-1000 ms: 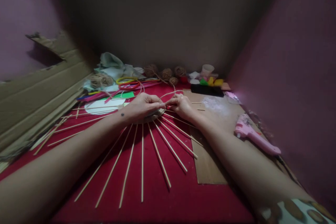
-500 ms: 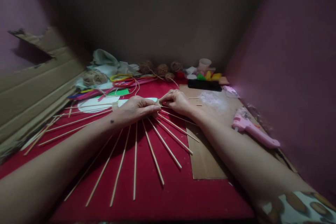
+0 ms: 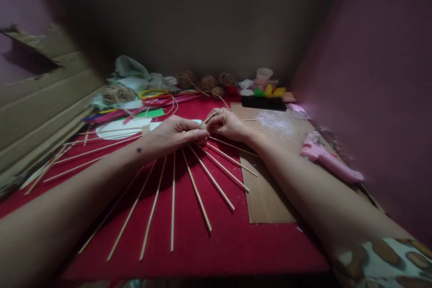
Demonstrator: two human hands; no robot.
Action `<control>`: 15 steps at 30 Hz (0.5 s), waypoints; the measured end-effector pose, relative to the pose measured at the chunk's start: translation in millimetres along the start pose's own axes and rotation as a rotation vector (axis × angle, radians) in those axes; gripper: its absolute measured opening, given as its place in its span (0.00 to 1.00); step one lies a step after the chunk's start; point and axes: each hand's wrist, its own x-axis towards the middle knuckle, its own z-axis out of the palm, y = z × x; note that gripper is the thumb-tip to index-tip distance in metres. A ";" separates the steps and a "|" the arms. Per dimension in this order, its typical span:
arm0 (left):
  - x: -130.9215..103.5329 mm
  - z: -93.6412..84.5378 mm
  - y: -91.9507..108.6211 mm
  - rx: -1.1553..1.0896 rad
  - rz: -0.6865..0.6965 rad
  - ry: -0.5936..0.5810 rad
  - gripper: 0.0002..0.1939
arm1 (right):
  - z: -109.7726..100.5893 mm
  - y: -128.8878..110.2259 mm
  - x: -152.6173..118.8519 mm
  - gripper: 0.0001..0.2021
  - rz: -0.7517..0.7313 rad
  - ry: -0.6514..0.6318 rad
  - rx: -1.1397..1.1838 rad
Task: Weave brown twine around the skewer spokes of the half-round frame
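Observation:
Thin wooden sticks [image 3: 196, 192] fan out toward me from a pale centre piece [image 3: 155, 125] over the red cloth [image 3: 216, 252]. My left hand [image 3: 177, 134] lies across that centre, thumb and fingers closed on its right end, where twine is wrapped. Beside it my right hand [image 3: 225, 124] pinches the twine [image 3: 209, 117] with fingertips together, close to the left thumb. Another twine wrap [image 3: 146, 130] shows at the left end of the centre piece. My left hand hides part of the piece and the inner ends of several sticks.
A pink glue gun [image 3: 329, 157] rests at the right by a cardboard sheet [image 3: 272, 204]. Along the back are twine balls [image 3: 208, 83], red-handled scissors [image 3: 155, 99], a black phone [image 3: 263, 103] and a plastic cup [image 3: 264, 74]. Corrugated cardboard [image 3: 43, 85] stands on the left.
The view has shifted slightly, so most things sit a little higher. My right hand's fingers have curled slightly at the twine; my left hand keeps its hold.

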 end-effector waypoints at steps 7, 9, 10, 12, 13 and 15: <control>-9.3 -0.6 16.0 -0.045 0.035 0.094 0.13 | -13.3 1.7 -0.6 0.06 0.023 -0.128 0.086; -12.4 2.9 22.9 -0.059 0.099 0.111 0.12 | -18.3 1.2 -1.6 0.08 0.040 -0.174 0.089; -14.0 5.6 26.8 -0.055 0.134 0.120 0.11 | -20.6 1.0 -2.2 0.09 0.042 -0.195 0.088; -17.2 12.2 35.1 -0.026 0.195 0.126 0.10 | -24.2 0.5 -3.1 0.11 0.028 -0.230 0.093; -18.6 15.7 39.1 -0.004 0.218 0.125 0.09 | -25.6 0.2 -3.6 0.11 0.018 -0.244 0.101; -20.6 22.5 46.0 0.043 0.258 0.109 0.09 | -27.1 -0.4 -4.2 0.13 0.014 -0.262 0.114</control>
